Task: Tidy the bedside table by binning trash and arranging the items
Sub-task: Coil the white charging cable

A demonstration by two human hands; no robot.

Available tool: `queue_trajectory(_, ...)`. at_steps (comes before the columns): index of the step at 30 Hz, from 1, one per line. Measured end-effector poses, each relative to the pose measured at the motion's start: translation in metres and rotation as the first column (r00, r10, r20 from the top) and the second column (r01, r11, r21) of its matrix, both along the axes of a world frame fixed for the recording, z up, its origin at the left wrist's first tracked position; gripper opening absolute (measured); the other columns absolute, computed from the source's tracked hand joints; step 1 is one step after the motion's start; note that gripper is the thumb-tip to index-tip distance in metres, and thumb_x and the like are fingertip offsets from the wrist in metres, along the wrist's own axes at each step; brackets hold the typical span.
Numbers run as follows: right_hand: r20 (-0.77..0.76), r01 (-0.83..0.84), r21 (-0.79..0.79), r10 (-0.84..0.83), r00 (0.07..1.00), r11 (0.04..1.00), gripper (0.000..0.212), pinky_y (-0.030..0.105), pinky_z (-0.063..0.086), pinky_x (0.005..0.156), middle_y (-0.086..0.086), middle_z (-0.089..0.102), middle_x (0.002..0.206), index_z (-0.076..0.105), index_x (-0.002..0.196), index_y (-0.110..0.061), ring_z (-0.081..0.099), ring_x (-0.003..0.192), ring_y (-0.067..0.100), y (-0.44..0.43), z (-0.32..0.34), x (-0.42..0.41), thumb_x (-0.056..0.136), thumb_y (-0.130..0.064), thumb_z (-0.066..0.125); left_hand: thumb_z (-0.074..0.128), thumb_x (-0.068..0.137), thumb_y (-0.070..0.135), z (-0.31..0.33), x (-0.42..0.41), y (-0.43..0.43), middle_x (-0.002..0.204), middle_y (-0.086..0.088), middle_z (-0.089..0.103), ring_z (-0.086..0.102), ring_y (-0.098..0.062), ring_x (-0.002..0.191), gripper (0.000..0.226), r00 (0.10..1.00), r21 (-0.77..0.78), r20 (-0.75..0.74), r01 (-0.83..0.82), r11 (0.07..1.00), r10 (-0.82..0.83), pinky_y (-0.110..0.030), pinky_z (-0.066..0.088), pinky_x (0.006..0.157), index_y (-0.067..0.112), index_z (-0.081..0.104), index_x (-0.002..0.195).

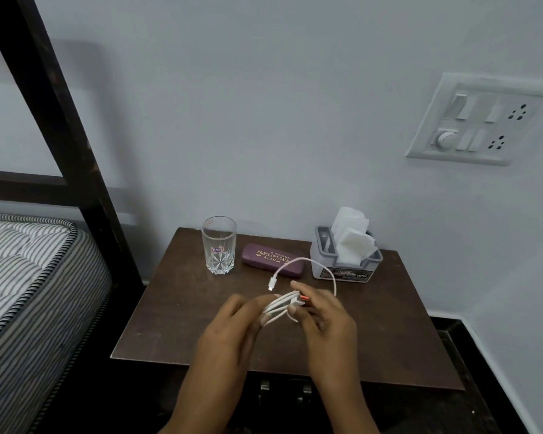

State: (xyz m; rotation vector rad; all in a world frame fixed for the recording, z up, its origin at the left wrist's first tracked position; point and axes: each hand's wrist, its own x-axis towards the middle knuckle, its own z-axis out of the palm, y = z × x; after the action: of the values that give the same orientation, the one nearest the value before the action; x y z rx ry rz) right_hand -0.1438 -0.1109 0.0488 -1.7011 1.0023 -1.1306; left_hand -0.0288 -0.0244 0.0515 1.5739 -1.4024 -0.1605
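Above the brown bedside table, both my hands hold a white charging cable folded into a bundle. My left hand pinches the bundle's left end. My right hand grips its right end, where an orange plug tip shows. One loop and a free white connector stick up toward the back. An empty clear glass stands at the back left. A purple spectacle case lies beside it. A grey tissue holder with white tissues stands at the back right.
A striped mattress in a dark bed frame lies to the left of the table. A white switchboard is on the wall at the right. Dark floor runs along the table's right side.
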Motion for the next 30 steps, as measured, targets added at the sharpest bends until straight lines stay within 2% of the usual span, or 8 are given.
queue_trajectory(6, 0.022, 0.111, -0.066, -0.11, 0.994, 0.992, 0.035, 0.016, 0.05, 0.08, -0.01, 0.07, 0.092, 0.071, 0.087, -0.031, 0.065, 0.089, 0.001, 0.003, 0.004, 0.0, 0.074, 0.001, 0.072, 0.06, 0.082, 0.023, 0.006, -0.002, -0.003, 0.098, 0.007, 0.059, 0.06, -0.002, 0.094, 0.028, 0.917, -0.11, -0.389, -0.142, 0.984, 0.088, -0.007, 0.044, 0.08, 0.031, 0.067, 0.108)
queue_trajectory(9, 0.143, 0.248, 0.044, -0.252, 0.957, 0.968, 0.032, 0.016, 0.052, 0.077, -0.008, 0.074, 0.085, 0.07, 0.088, -0.036, 0.068, 0.082, 0.002, 0.004, 0.013, 0.0, 0.075, -0.008, 0.073, 0.06, 0.086, 0.034, 0.006, -0.004, -0.011, 0.073, -0.001, 0.063, 0.063, -0.011, 0.069, 0.021, 0.492, 0.127, -0.849, -0.167, 0.978, 0.194, -0.02, 0.054, 0.054, 0.014, 0.067, 0.083)
queue_trajectory(11, 0.306, 0.271, 0.203, -0.324, 0.895, 0.941, 0.02, 0.018, 0.054, 0.072, -0.003, 0.075, 0.08, 0.073, 0.09, -0.024, 0.067, 0.077, 0.003, 0.006, 0.026, 0.0, 0.076, -0.009, 0.072, 0.038, 0.094, 0.044, 0.004, -0.009, -0.013, 0.056, -0.004, 0.064, 0.064, -0.014, 0.051, 0.051, 0.262, 0.326, -0.926, 0.195, 0.925, 0.271, -0.022, 0.051, 0.042, 0.005, 0.067, 0.077)
queue_trajectory(14, 0.522, 0.109, 0.412, -0.332, 0.786, 0.905, 0.01, 0.019, 0.057, 0.072, -0.001, 0.074, 0.074, 0.071, 0.086, -0.01, 0.068, 0.077, 0.009, 0.012, 0.041, 0.0, 0.078, -0.005, 0.067, 0.033, 0.091, 0.05, 0.001, -0.023, -0.015, 0.093, -0.012, 0.075, 0.073, -0.018, 0.077, 0.057, 0.018, 0.222, -0.969, 0.492, 0.842, 0.245, -0.026, 0.058, 0.059, 0.006, 0.065, 0.105)
queue_trajectory(17, 0.538, 0.013, 0.494, -0.317, 0.781, 0.869, 0.014, 0.021, 0.058, 0.067, 0.005, 0.073, 0.075, 0.069, 0.094, -0.006, 0.07, 0.072, 0.01, 0.016, 0.043, -0.004, 0.081, -0.003, 0.064, 0.043, 0.09, 0.031, 0.0, -0.02, -0.017, 0.114, -0.019, 0.068, 0.073, -0.022, 0.087, 0.045, -0.262, 0.027, -0.961, 0.231, 0.973, 0.089, -0.032, 0.06, 0.071, -0.001, 0.056, 0.118)
queue_trajectory(20, 0.425, -0.012, 0.545, -0.264, 0.866, 0.838, 0.019, 0.021, 0.058, 0.063, 0.016, 0.068, 0.082, 0.068, 0.102, -0.002, 0.068, 0.067, 0.011, 0.013, 0.038, -0.01, 0.084, -0.002, 0.061, 0.037, 0.096, 0.004, 0.003, -0.001, -0.017, 0.11, -0.015, 0.07, 0.073, -0.018, 0.084, 0.029, -0.26, -0.022, -0.965, -0.063, 0.998, -0.038, -0.03, 0.059, 0.071, -0.002, 0.056, 0.117)
queue_trajectory(26, 0.242, -0.076, 0.611, -0.094, 0.966, 0.788, 0.018, 0.022, 0.058, 0.06, 0.016, 0.066, 0.078, 0.069, 0.101, -0.008, 0.064, 0.067, 0.014, 0.011, 0.025, -0.013, 0.086, -0.003, 0.061, 0.032, 0.077, -0.008, 0.008, 0.019, -0.005, 0.119, -0.016, 0.061, 0.07, -0.022, 0.09, 0.047, -0.306, -0.05, -0.945, -0.222, 0.974, -0.119, -0.037, 0.059, 0.069, 0.0, 0.048, 0.121)
queue_trajectory(30, 0.119, -0.128, 0.616, 0.069, 0.991, 0.777, 0.017, 0.024, 0.058, 0.061, 0.005, 0.067, 0.074, 0.071, 0.097, -0.012, 0.062, 0.063, 0.009, 0.011, 0.021, -0.013, 0.086, -0.005, 0.06, 0.034, 0.1, 0.023, 0.004, 0.03, -0.003, 0.126, -0.009, 0.059, 0.066, -0.014, 0.092, 0.025, -0.053, 0.02, -0.999, -0.262, 0.965, 0.006, -0.024, 0.06, 0.06, 0.009, 0.05, 0.113)
